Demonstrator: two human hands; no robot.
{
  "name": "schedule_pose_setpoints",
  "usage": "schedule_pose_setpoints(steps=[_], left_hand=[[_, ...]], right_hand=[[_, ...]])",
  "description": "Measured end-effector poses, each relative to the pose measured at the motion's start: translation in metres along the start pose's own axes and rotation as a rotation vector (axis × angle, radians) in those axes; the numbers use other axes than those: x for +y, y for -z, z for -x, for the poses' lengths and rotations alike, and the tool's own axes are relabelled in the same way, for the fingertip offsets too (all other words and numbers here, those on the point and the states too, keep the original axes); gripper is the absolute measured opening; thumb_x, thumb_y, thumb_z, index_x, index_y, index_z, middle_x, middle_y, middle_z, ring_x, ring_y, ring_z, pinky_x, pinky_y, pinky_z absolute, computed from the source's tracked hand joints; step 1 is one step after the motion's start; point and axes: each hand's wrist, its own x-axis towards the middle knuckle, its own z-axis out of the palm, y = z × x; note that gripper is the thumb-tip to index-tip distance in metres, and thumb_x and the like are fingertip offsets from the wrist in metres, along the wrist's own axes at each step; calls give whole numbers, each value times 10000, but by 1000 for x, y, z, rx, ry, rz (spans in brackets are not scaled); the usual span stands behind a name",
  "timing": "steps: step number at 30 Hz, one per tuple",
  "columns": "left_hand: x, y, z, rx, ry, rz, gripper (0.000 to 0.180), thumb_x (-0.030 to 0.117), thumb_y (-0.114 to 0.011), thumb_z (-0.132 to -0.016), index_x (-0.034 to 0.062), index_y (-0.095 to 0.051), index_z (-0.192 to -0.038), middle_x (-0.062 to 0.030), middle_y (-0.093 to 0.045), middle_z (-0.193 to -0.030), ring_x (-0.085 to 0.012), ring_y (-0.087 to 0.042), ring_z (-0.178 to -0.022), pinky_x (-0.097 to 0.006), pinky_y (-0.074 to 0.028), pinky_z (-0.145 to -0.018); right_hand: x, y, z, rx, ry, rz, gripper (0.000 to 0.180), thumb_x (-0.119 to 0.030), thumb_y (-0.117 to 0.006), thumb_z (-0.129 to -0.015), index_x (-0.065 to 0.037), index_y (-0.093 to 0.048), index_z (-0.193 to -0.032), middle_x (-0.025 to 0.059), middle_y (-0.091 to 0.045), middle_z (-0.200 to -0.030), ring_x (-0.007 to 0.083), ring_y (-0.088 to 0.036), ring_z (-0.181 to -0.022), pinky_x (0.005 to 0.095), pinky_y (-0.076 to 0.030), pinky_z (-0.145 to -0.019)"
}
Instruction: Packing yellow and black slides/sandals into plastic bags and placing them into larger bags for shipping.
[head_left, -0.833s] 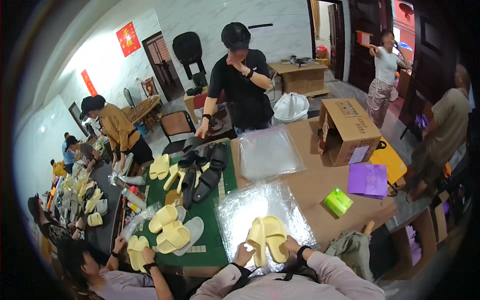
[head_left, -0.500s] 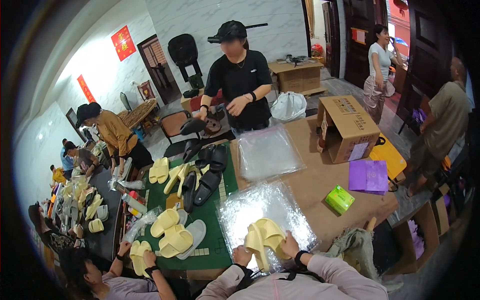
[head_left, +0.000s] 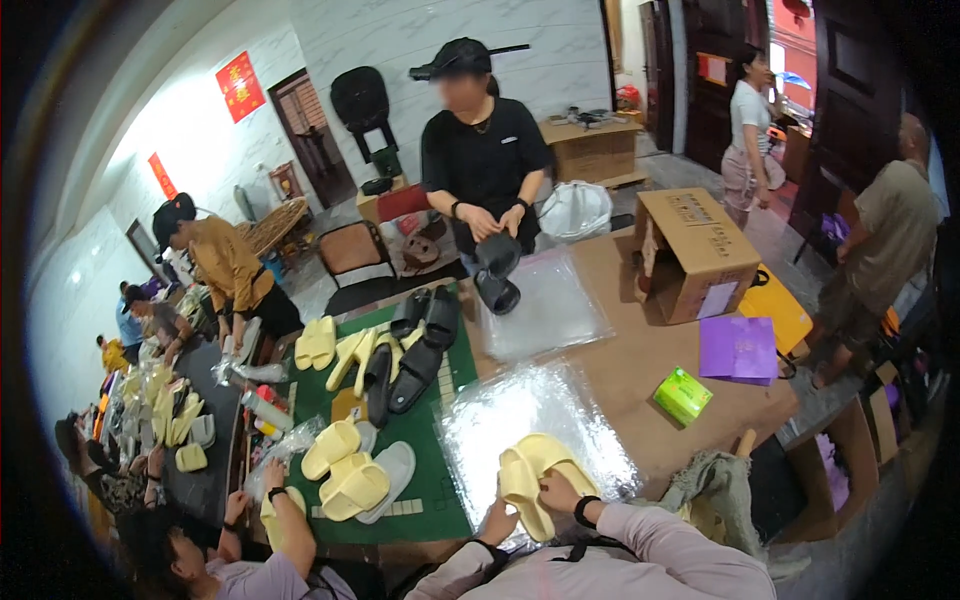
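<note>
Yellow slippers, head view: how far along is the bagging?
Done: nothing in the person's stack of clear bags looks filled. In hand: the left hand and right hand hold a pair of yellow slippers together over those bags, not yet in one. Left: loose yellow slippers and black slippers lie on the green mat.

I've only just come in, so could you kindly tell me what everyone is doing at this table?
The camera wearer's left hand and right hand both grip a pair of yellow slippers over a stack of clear plastic bags. Across the table, a person in black handles black slippers above more clear bags. More yellow and black slippers lie on the green mat. A cardboard box, purple sheet and small green box sit to the right.
</note>
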Motion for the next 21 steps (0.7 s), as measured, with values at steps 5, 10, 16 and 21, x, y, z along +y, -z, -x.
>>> schedule_pose_setpoints(steps=[5, 10, 16, 21], left_hand=[[-20, 21, -6, -125, 226, 269, 326, 85, -595, -775, -62, -512, -1055, -121, -618, -933, -191, -584, -809, -306, -459, -714], [-10, 11, -11, 52, 631, 798, 341, 61, -541, -852, 1, -335, -1117, -140, -517, -849, -186, -544, -672, -290, -496, -611], [-9, 25, -24, -29, 694, 685, 257, 79, -497, -878, -3, -377, -1091, -107, -518, -776, -149, -503, -582, -258, -458, -569], [-28, 25, -19, -66, 520, 719, 152, 73, -463, -879, -13, -427, -998, -87, -531, -769, -159, -542, -621, -275, -448, -567]], right_hand=[[-3, -11, -3, -122, -38, 36, 211, -155, -543, -649, 27, -599, -741, 201, -560, -859, 359, -539, -798, 397, -449, -727], [-13, 6, 3, -325, -21, 251, 287, -281, -532, -687, -24, -622, -778, 177, -541, -938, 320, -514, -926, 420, -417, -809], [13, -2, -1, -289, 41, 170, 343, -267, -523, -709, -31, -587, -950, 184, -535, -986, 335, -509, -956, 403, -442, -801], [-4, 1, -3, -343, -21, 265, 383, -252, -501, -749, -23, -562, -1049, 210, -526, -1039, 364, -515, -967, 407, -432, -831]])
